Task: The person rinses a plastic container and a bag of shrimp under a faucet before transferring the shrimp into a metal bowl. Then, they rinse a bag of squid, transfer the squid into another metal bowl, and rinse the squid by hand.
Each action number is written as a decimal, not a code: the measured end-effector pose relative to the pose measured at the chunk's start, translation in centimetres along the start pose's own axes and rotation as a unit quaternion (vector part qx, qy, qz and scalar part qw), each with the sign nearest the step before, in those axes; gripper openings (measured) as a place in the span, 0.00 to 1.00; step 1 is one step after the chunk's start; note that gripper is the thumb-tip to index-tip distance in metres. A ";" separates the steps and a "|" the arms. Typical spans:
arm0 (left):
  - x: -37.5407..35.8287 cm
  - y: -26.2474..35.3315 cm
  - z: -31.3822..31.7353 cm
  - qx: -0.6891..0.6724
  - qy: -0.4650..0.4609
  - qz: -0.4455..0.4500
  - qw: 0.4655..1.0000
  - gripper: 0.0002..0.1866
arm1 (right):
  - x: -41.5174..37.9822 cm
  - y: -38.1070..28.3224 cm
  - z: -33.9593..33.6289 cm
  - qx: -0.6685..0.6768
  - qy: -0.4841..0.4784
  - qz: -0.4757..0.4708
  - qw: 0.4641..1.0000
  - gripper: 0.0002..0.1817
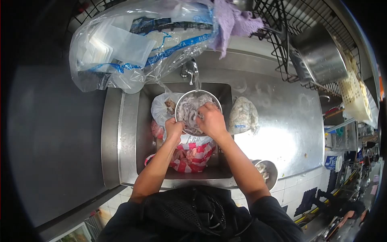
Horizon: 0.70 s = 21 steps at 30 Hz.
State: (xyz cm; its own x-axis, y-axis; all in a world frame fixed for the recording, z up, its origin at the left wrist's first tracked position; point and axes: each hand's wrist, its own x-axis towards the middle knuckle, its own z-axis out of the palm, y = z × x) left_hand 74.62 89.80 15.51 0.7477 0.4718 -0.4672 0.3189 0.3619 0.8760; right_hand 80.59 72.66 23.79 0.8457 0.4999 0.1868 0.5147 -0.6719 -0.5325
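Metal bowl (197, 111) of pale squid-like seafood (189, 113), sat over the sink (141, 133) just below the faucet (189, 71), a thin stream of water falling onto its far rim at 12 o'clock. Right hand (211, 121) pressed down into the seafood from 3 o'clock, fingers curled and closed on a clump of it. Left hand (174, 129) at the bowl's 7 o'clock edge, fingers wrapped over the rim and clamped there. Under the bowl, toward 6 o'clock, a red-and-white striped bag (192, 157) with pinkish pieces inside, lying in the basin. At the bowl's 9 o'clock, a clear plastic bag (163, 107) with some pale contents, touching the bowl's side. At 3 o'clock, on the steel counter (282, 129), a knotted bag of whitish seafood (243, 116), just beside the sink edge. At 5 o'clock, near the counter's front edge, a second small metal bowl (267, 171) with pale pieces in it, partly hidden by the right forearm. At 11 o'clock, above the sink, a large clear bag with blue print (133, 44); beside it at 12 o'clock a purple cloth (231, 20) hanging down. At 2 o'clock, a steel pot (322, 54) resting tilted in a black wire rack (282, 36).
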 end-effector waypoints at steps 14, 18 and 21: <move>-6.2 -1.8 -5.4 0.182 0.000 -0.017 0.983 0.14 | -10.5 0.8 8.7 0.099 0.004 0.071 0.993 0.56; -6.9 -2.1 -7.0 0.200 -0.015 -0.008 0.980 0.14 | -12.2 -0.4 10.5 0.137 0.000 0.097 0.986 0.56; -8.0 -1.2 -7.0 0.229 -0.008 -0.014 0.973 0.13 | -12.9 -1.0 11.9 0.172 0.021 0.098 0.980 0.55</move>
State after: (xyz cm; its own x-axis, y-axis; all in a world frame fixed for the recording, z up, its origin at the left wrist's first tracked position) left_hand 64.15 91.18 17.33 0.7421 0.4537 -0.4934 0.5633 -0.0233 0.8259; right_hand 67.53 73.42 12.12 0.9321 0.3525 0.0832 0.2706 -0.5251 -0.8069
